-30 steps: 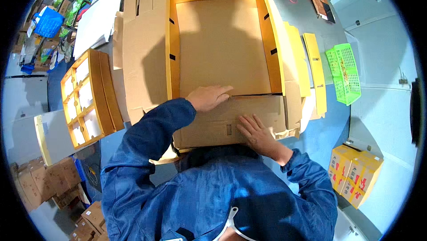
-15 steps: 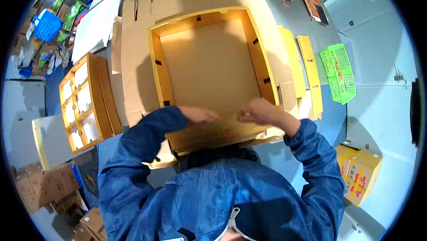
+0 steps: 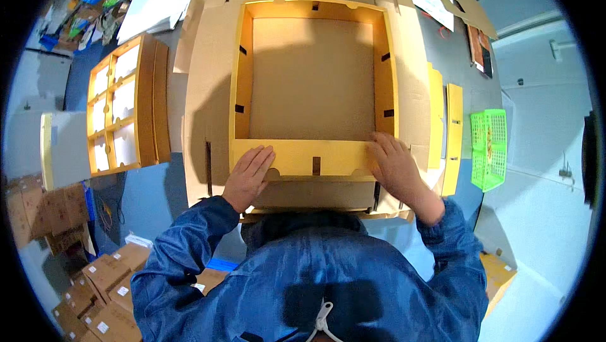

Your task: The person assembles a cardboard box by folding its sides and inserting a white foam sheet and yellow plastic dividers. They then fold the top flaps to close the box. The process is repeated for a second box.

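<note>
A square yellow cardboard frame (image 3: 390,58) with dark slots in its walls stands around a brown cardboard floor (image 3: 312,77). Along its near side runs a yellow strip (image 3: 297,156) with one slot at its middle. The fingers of my left hand (image 3: 250,175) lie outstretched over the left end of that strip. At the opposite end, my right hand (image 3: 399,168) rests its extended fingers on the near right corner. Neither hand has anything enclosed in it.
Large brown cardboard (image 3: 208,102) lies under the frame. To the left stands a yellow divided box (image 3: 142,108) with white compartments, below white sheets (image 3: 154,11). Loose yellow strips (image 3: 452,140) and a green basket (image 3: 489,149) lie to the right. Cartons (image 3: 113,279) fill the lower left.
My hands have moved apart, from close together over the frame's near part to the two ends of its near side. The yellow near strip now shows between them. The view has shifted.
</note>
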The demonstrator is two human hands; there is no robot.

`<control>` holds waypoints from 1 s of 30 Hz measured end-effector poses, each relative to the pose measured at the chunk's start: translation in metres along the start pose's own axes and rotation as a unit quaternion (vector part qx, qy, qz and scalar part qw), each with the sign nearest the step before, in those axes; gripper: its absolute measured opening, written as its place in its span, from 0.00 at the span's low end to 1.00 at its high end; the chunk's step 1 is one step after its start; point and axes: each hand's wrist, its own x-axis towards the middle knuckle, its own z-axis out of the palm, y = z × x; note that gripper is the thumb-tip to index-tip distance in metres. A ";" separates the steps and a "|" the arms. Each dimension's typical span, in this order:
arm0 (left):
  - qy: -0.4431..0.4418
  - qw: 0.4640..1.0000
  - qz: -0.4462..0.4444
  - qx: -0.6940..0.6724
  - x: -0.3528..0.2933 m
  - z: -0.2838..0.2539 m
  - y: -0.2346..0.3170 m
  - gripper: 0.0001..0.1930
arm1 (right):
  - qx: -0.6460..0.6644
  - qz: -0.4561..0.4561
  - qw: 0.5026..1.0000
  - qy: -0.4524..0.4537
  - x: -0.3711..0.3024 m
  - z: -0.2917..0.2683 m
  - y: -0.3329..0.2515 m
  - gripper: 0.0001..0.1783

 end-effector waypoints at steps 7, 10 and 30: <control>-0.165 0.982 -0.072 -0.065 0.018 0.008 -0.009 0.31 | -0.112 -0.026 0.993 0.013 -0.028 0.055 -0.008 0.20; -0.195 0.975 -0.079 -0.069 0.024 0.010 -0.013 0.22 | 0.027 -0.018 0.992 -0.120 -0.014 0.057 0.005 0.12; -0.438 0.875 0.044 0.200 0.049 -0.003 -0.031 0.12 | -0.097 -0.092 0.977 -0.169 -0.007 0.071 0.030 0.10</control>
